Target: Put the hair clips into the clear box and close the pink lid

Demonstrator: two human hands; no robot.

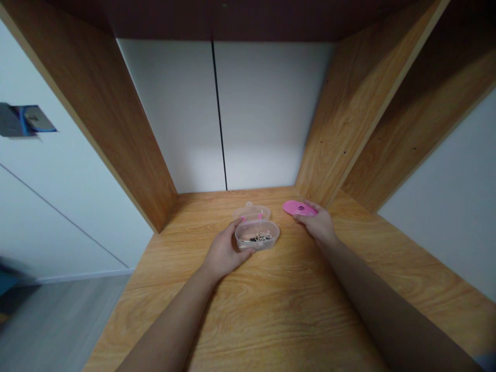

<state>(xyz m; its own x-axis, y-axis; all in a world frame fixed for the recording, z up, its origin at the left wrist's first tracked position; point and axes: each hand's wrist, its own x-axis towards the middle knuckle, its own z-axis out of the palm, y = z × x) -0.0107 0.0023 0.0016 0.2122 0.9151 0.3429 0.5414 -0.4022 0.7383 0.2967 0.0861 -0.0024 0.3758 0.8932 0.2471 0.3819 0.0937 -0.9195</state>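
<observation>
A small clear plastic case (266, 245) with rounded ends stands on the wooden surface, its hinged lid (251, 212) folded back behind it. Inside lies a tangle of thin pale cord (263, 236) with something dark among it; the exact kind is too small to make out. My left hand (227, 250) grips the case from its left side, thumb along the front and fingers behind. To the right, my right hand (320, 222) holds a flat pink oval piece (298, 207) with a small dark mark on top. It is apart from the case.
Wooden side panels (96, 93) (368, 82) flank the nook, with a white back panel (256, 113) behind and a dark shelf (225, 20) overhead. The wooden surface (267, 320) extends toward me. Grey floor (65, 320) shows at lower left.
</observation>
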